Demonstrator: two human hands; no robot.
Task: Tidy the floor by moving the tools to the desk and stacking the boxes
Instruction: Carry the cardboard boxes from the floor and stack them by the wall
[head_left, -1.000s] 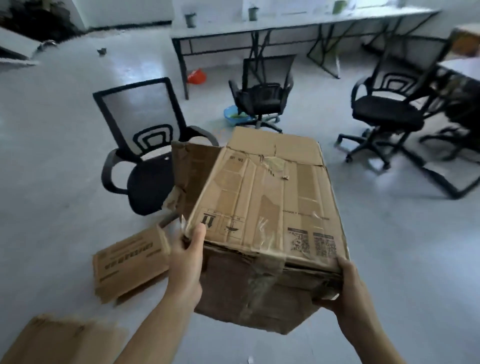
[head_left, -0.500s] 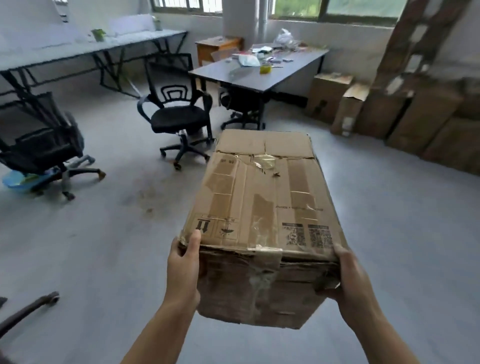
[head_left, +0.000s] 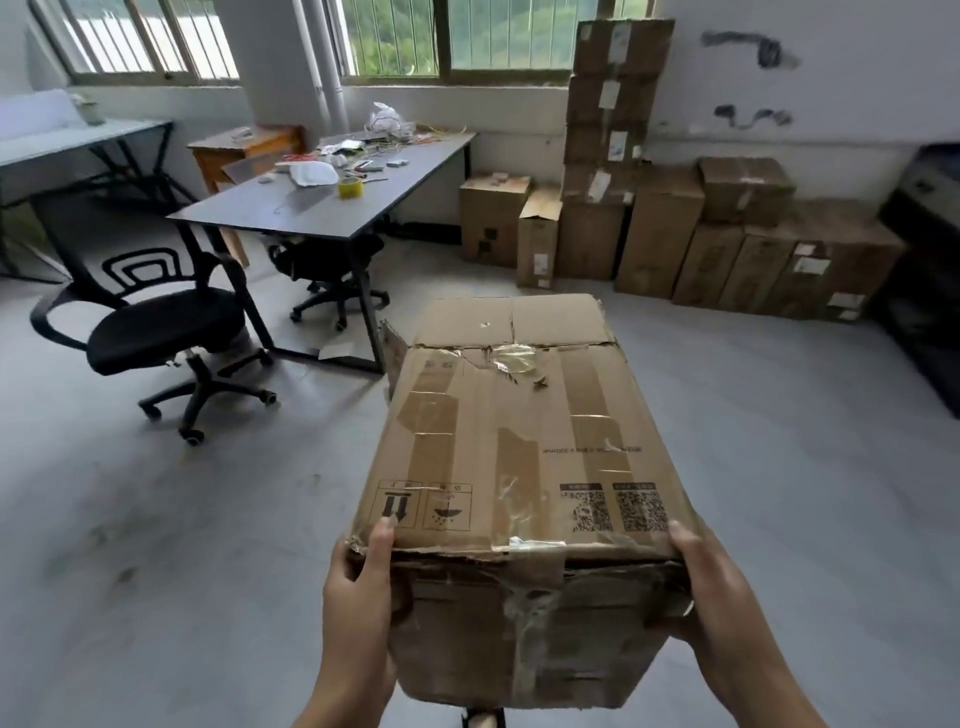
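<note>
I hold a worn cardboard box (head_left: 524, 457) off the floor in front of me, one hand at each near corner. My left hand (head_left: 358, 587) grips the near left corner, thumb lying up over the top edge beside the printed arrow and umbrella marks, the other fingers hidden round the side. My right hand (head_left: 711, 608) clasps the near right corner, its fingers wrapped under and out of sight. The two hands are well apart, with the box's full width between them.

The box is long and rectangular, its brown card scuffed, with paler strips where tape has been pulled away and shiny crumpled tape along the near edge and the top seam. Two square codes are printed near the right corner; the small line of text above them is too blurred to read. A torn flap juts from the far left corner.

Beyond it the grey floor (head_left: 156, 545) looks smooth and stained. A dark desk (head_left: 311, 213) on black metal legs stands to the left, strewn with small things I cannot make out — a roll of yellow tape (head_left: 350, 187) is plain enough. A black mesh chair (head_left: 156, 322) stands at its near corner. Stacked boxes (head_left: 675, 228) line the far wall, the tallest pile cut off by the top of the view.
</note>
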